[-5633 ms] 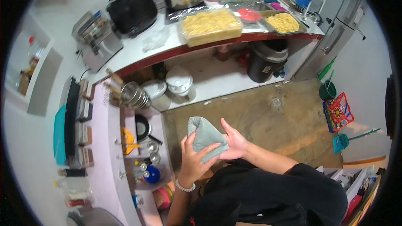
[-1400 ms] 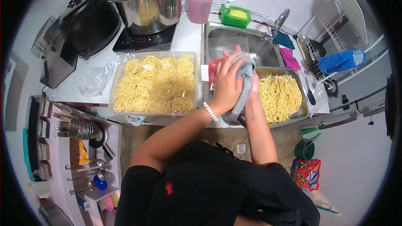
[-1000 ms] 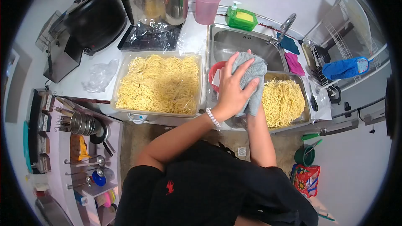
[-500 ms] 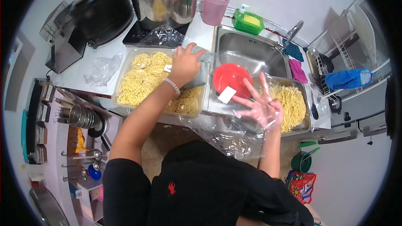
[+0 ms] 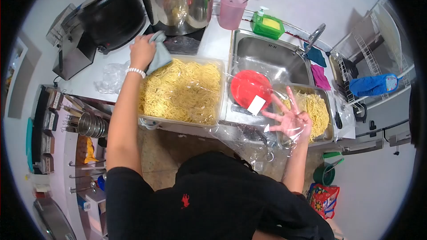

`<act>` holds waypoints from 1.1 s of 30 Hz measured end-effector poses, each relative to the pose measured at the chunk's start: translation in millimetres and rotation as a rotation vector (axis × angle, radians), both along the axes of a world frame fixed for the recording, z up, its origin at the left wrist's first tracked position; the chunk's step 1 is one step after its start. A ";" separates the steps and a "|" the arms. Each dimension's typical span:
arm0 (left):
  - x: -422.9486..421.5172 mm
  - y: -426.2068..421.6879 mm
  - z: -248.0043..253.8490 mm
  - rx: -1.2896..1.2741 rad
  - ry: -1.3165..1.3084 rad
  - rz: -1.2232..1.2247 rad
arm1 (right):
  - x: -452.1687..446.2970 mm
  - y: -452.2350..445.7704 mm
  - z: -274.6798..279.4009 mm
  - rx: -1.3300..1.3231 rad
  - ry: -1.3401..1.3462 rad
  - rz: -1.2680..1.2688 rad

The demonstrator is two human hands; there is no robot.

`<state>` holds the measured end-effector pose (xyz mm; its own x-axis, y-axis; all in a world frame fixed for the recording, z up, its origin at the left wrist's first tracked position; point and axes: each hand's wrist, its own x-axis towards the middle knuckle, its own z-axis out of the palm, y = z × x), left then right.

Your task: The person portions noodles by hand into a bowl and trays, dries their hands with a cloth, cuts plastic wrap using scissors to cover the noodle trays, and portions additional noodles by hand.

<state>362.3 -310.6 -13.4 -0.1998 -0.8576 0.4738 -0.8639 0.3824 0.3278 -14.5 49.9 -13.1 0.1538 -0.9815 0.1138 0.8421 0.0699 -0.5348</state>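
left hand (image 5: 142,52) clutching 1 grey cloth (image 5: 161,57) | right hand (image 5: 291,123) splayed wide, clear plastic (image 5: 265,152) over it | 2 noodle trays (image 5: 222,95), both loaded

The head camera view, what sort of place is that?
Most likely a kitchen, perhaps one that prepares food in quantity: it shows a metal sink with a tap, a large steel pot with a lid, and plenty of yellow noodles.

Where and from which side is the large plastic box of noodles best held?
The box is likely best held by the upper edges of its left and right ends, from both sides at once: it is wide, stands flat and holds many noodles.
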 end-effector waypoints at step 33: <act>-50.7 123.8 0.8 0.102 -0.087 -0.323 | -78.9 21.6 -48.6 0.179 -0.023 0.355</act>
